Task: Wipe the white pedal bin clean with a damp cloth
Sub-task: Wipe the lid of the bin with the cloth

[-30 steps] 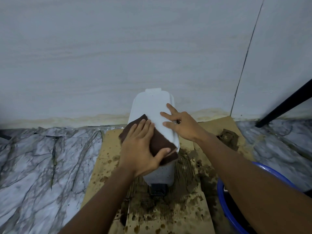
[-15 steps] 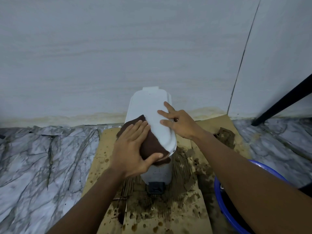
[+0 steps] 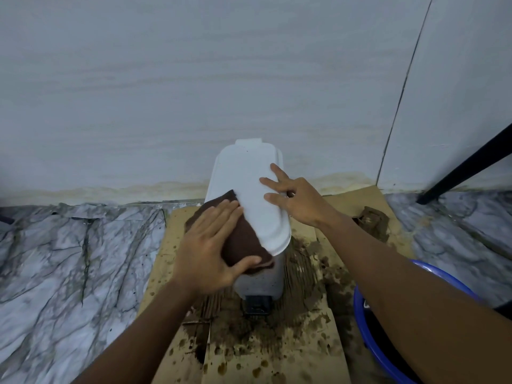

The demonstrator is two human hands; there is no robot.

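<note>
bin (image 3: 243, 184) — light hollow plastic, judged tippy | steadied by right hand (image 3: 299, 202), fingers spread flat on lid, nothing gripped | cloth (image 3: 243, 245) — limp, pressed flat under open left hand (image 3: 210, 245)

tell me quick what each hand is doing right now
Left hand: open and flat, pressing the brown cloth onto the white pedal bin lid.
Right hand: open, fingers spread on the lid, holding nothing.

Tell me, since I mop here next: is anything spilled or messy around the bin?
Yes. Brown muddy splatter covers the cardboard under the white pedal bin, thickest around its black pedal. A dirty brown clump lies at the right.
</note>
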